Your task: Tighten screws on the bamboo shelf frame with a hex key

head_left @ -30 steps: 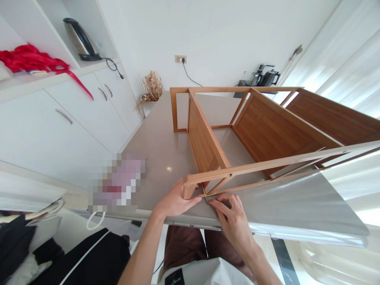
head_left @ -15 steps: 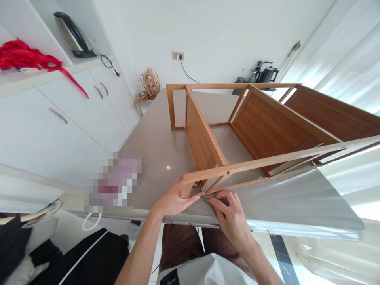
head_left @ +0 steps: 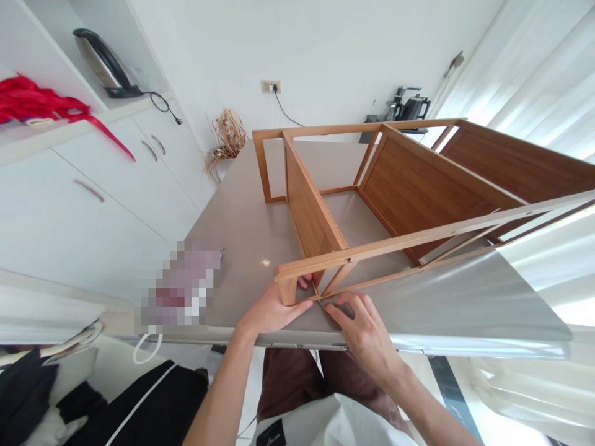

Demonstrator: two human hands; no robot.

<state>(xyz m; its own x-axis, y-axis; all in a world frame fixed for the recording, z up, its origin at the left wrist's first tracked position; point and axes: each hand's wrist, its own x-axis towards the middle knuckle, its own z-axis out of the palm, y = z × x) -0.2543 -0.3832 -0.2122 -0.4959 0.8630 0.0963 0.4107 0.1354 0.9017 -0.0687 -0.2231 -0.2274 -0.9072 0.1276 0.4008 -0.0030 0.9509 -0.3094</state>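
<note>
Hands [head_left: 272, 313] [head_left: 362, 328] on a slim bamboo frame [head_left: 316, 133] — flat-grained panels [head_left: 307, 210].

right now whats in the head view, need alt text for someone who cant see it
Two bare hands work at one corner of an open bamboo shelf frame resting on a beige countertop. The left hand grips the corner post, and the right hand reaches the thin lower rail beside it.

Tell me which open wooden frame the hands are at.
The near one: the left hand grips its corner post, while the other open frame stands far beyond, untouched.
</note>
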